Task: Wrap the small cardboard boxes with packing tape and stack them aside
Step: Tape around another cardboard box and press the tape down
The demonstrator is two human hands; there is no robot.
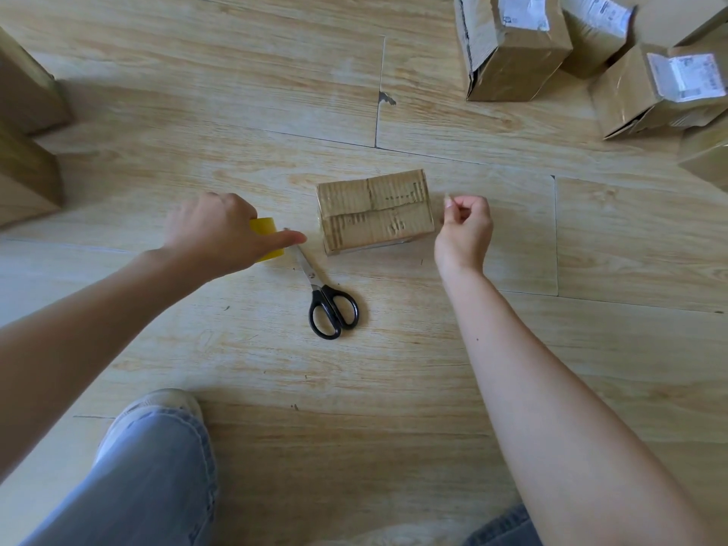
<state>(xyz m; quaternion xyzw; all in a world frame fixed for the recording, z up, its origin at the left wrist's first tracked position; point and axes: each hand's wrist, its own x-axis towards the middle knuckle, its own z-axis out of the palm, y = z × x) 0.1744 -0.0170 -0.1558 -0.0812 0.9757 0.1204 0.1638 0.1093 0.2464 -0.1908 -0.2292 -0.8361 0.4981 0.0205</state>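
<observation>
A small cardboard box (376, 210) lies on the wooden floor in the middle of the head view, its ribbed top glossy with clear tape. My left hand (220, 232) grips a yellowish roll of packing tape (267, 235) just left of the box, thumb stretched toward it. My right hand (465, 226) hovers at the box's right end with thumb and forefinger pinched together; a strip of clear tape seems to run across the box between roll and fingers, but I cannot make it out for certain.
Black-handled scissors (327, 297) lie shut on the floor in front of the box. Several taped boxes with white labels (512, 45) are piled at the top right. Larger cartons (27, 132) stand at the left edge. My knee in jeans (149, 474) is at the bottom left.
</observation>
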